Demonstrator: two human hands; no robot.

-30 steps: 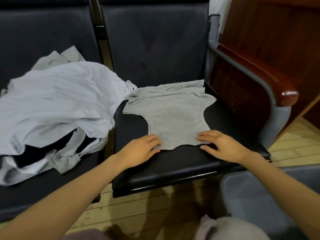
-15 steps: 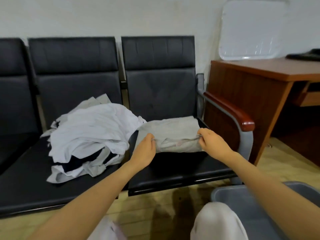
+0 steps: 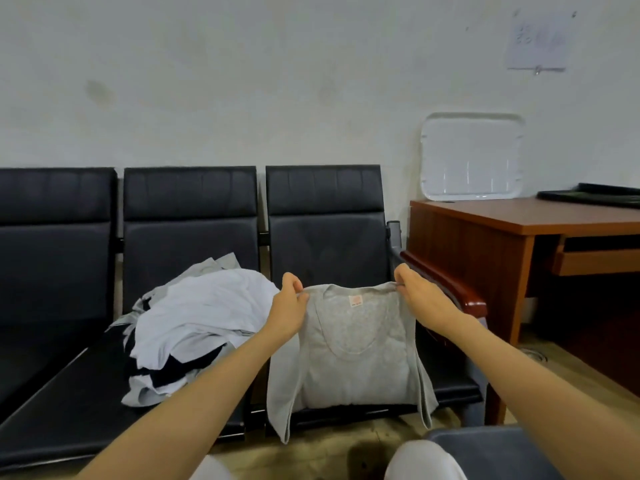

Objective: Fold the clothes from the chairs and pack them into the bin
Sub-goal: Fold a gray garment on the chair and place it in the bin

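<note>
We see both arms stretched forward, wrists raised. Left grip [image 3: 289,308] is closed, pinching one shoulder of the grey top [image 3: 353,358] between thumb and curled fingers. Right grip [image 3: 420,299] pinches the other shoulder the same way. The top hangs upright in front of the rightmost chair [image 3: 325,216], neck label facing us, loose side flaps dangling past the seat's front edge. Clothes pile [image 3: 197,317] lies on the middle chair's seat. Bin [image 3: 495,452] is on the floor, bottom right.

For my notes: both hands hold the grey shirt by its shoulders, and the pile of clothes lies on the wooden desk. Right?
Not quite: in the head view the pile lies on the middle chair, not the desk. Left hand and right hand do hold the shirt up.
</note>
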